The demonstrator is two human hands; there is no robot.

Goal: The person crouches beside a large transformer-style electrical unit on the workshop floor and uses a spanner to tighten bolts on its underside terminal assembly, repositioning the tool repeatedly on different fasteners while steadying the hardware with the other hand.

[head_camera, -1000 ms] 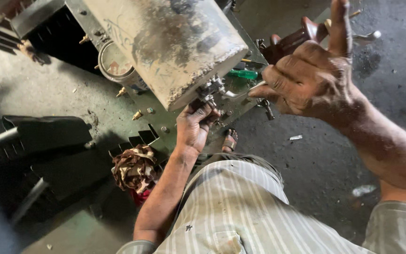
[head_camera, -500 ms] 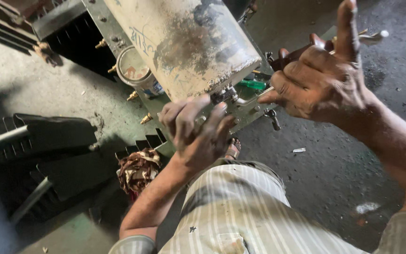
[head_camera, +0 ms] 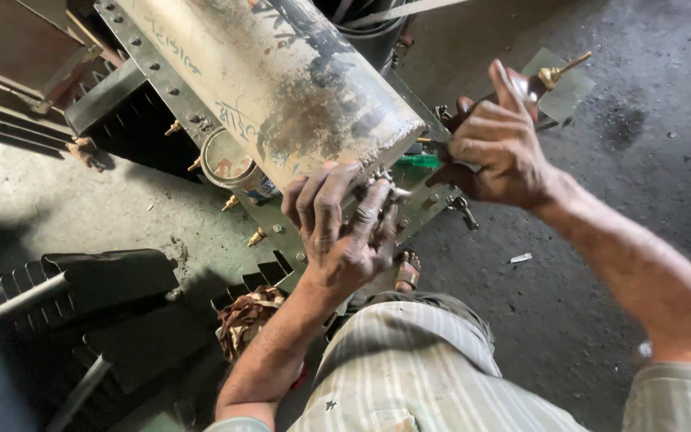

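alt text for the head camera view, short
Seen from above, a person's left hand presses against the end of a grimy cream metal cylinder on a bolted steel frame, while the right hand grips a dark brass-tipped tool beside it, over a concrete floor.

Head-worn view, steeply downward, close

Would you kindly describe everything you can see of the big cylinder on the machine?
The cylinder is a large, pale metal drum, stained, rusty and scrawled with marks. It lies tilted along a bolted metal frame, its flat end facing the person. The left hand presses its fingers against the lower edge of that end; the right hand works just beside it, gripping a dark tool.
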